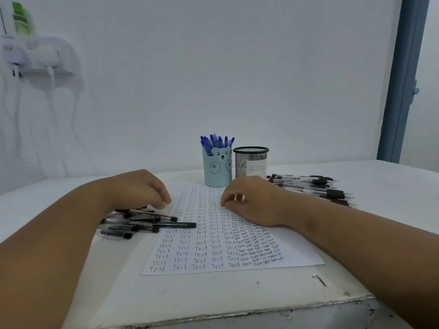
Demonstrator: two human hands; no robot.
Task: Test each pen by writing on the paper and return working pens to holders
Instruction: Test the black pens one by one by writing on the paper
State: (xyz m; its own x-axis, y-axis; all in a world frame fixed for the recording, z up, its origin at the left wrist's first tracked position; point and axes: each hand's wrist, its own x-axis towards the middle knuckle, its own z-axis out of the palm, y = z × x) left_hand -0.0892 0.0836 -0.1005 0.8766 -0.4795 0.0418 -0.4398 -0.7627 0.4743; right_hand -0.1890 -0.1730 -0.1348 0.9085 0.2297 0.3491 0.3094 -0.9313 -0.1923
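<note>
A white paper (213,236) covered in rows of the word "Test" lies in the middle of the table. Behind it stand a light blue bear holder (217,169) full of blue pens and a black mesh holder (250,162) with no pens showing above its rim. A heap of black pens (142,224) lies left of the paper, another pile of black pens (313,186) to the right. My left hand (140,188) hovers over the left heap, fingers loosely curled, holding nothing. My right hand (251,200) rests on the paper's upper right, fingers loosely curled and empty.
The white table (213,298) has a chipped front edge close to me. A white wall stands behind the holders. A wall shelf with chargers and cables (40,55) hangs at the upper left. A blue door frame (401,79) is at the right.
</note>
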